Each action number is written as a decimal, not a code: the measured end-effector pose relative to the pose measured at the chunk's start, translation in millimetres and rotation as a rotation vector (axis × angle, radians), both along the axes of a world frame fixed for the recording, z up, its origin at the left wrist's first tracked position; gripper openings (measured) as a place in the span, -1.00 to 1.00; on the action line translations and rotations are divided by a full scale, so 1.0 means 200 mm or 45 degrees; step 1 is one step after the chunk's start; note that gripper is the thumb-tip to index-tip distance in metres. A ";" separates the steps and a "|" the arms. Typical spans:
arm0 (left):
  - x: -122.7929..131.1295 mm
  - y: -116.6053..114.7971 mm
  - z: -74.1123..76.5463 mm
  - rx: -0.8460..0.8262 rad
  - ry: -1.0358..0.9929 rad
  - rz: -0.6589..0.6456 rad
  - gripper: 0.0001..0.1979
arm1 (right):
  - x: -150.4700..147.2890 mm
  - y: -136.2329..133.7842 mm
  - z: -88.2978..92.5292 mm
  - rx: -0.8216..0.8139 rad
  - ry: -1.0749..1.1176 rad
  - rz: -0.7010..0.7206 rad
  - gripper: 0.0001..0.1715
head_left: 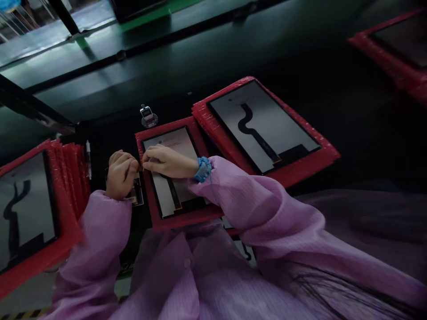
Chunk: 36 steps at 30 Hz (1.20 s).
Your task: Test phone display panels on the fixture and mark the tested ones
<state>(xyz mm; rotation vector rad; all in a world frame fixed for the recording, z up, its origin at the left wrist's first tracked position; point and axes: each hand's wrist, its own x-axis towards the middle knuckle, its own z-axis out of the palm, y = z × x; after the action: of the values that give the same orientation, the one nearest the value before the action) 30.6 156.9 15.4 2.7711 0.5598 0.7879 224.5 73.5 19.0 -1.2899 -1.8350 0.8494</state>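
In front of me lies a flat display panel [185, 142] with a black flex cable, resting on a red bubble-wrap sheet [190, 223]. My right hand [163, 161], with a blue wrist strap [203, 169], reaches over the panel's left part, fingers bent and pressed together. Just left of the sheet, my left hand [120, 174] is curled closed. The fingertips of both hands almost meet at the sheet's left edge. Anything pinched there is too small or hidden to name. Partly under my left hand is a small dark piece with pale edges [138, 195].
Red-wrapped stacks hold a panel on the right [233, 129] and another on the left [30, 209]. A metal tally counter [148, 116] stands behind the middle sheet. A pen [88, 160] lies beside the left stack. Another red stack [393, 58] sits far right.
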 end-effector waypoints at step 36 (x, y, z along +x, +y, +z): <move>0.03 -0.11 -0.02 0.041 0.111 0.057 -0.66 | 0.03 -0.04 -0.04 -0.067 -0.085 0.020 -0.85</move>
<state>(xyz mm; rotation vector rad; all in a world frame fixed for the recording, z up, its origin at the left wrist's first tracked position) 36.0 135.8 11.5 2.8429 0.6330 0.6936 231.1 65.2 10.4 -1.3534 -1.8885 0.8779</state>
